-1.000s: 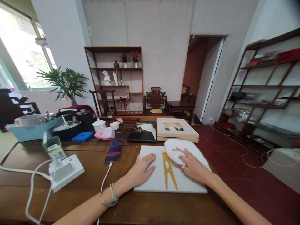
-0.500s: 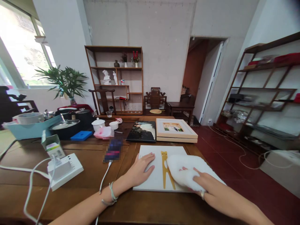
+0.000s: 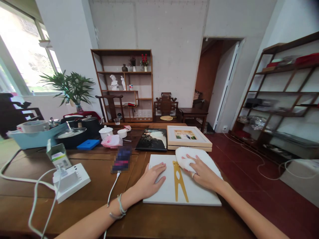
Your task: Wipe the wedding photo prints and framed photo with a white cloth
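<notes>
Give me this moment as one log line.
left hand: flat on white board | right hand: fingers spread over white cloth | yellow shape: on board, between hands

1. The white cloth (image 3: 206,157) hides the upper right corner of the white board (image 3: 161,196)
2. Some fingers of the right hand (image 3: 200,171) are partly hidden in this cloth, so its grip cannot be told
3. The left hand (image 3: 151,181) covers a part of the board's left edge
4. The left forearm (image 3: 92,219) and the right forearm (image 3: 246,204) are cut by the bottom edge
5. The phone (image 3: 121,160) is blurred into squares
6. The right shelf (image 3: 286,91) is cut by the right edge
</notes>
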The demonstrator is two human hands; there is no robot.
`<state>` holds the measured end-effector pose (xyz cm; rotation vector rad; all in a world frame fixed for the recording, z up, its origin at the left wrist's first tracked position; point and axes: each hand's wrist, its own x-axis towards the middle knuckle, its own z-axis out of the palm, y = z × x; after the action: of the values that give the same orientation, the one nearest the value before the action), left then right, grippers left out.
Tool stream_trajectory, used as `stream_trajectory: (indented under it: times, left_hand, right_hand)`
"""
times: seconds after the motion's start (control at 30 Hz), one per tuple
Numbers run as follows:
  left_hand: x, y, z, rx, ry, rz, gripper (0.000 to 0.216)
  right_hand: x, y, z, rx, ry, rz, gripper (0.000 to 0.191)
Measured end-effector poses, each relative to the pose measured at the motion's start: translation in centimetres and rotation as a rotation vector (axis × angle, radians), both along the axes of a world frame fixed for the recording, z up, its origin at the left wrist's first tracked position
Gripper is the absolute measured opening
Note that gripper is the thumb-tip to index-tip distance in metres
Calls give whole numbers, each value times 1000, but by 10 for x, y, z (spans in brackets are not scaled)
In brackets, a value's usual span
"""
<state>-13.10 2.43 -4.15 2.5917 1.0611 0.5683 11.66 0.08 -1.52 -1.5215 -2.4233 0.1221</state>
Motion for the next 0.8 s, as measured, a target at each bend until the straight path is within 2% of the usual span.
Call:
stream_trajectory:
  times: [0.17, 0.33, 0.43, 0.57, 0.8]
  left_hand:
    - [0, -1, 0, -8, 3, 8, 40]
    - [1, 1, -1, -23, 9, 24, 40]
    - [1, 1, -1, -21, 4, 24, 40]
    - [1, 0, -1, -11, 0, 17, 39]
    - [1, 0, 0, -27, 1, 14, 40]
  right_hand:
    - [7, -40, 6, -95, -3, 17, 28]
    - [12, -93, 23, -304, 66, 25, 32]
    - [17, -104, 30, -406, 87, -27, 37]
    - [22, -86, 27, -407, 113, -85, 39]
    - [12, -24, 20, -258, 104, -108, 38]
